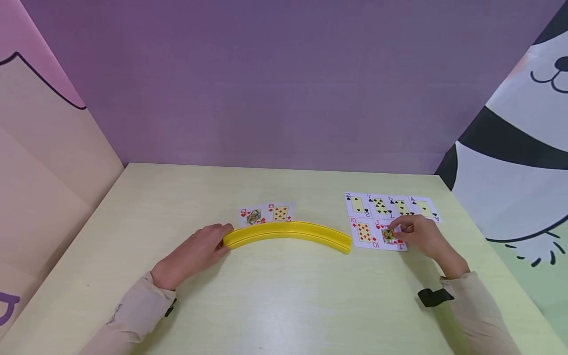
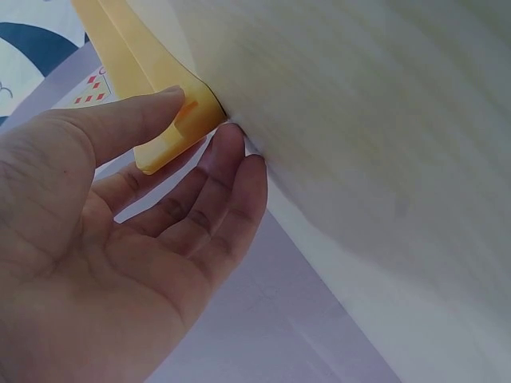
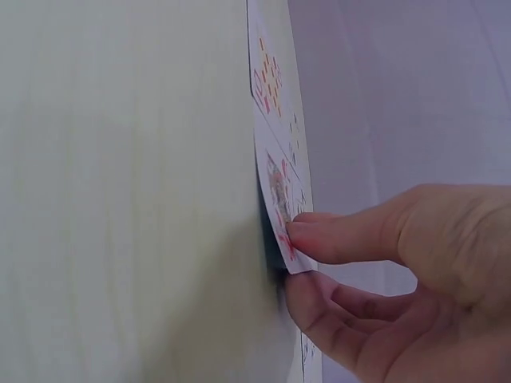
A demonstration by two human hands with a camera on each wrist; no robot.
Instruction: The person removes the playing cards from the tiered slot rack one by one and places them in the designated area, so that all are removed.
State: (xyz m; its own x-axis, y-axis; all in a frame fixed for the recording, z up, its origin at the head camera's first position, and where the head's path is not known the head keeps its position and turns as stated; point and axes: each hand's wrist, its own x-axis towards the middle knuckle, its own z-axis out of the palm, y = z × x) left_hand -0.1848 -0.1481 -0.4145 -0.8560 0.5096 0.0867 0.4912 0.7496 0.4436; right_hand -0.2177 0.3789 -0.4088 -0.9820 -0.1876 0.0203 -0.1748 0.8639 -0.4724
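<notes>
Your left arm's stretched out over the table (image 1: 284,301), and that left hand (image 1: 195,252) has thumb and fingers gripping one end of the yellow curved card holder (image 1: 288,230), which sits roughly midway between the left and right edges. Your right hand (image 1: 419,237) angles inward, pinching the jack of hearts (image 1: 385,238), slightly tipped up, toward the far right corner.

bare hands (image 1: 194,254), pale beige sleeves (image 1: 480,313), dark marking (image 1: 114,314) on left one, black straps (image 1: 435,297)

Yellow holder (image 1: 288,230), red-printed and black-printed white cards (image 1: 364,232), purple backdrop (image 1: 284,88)
</notes>
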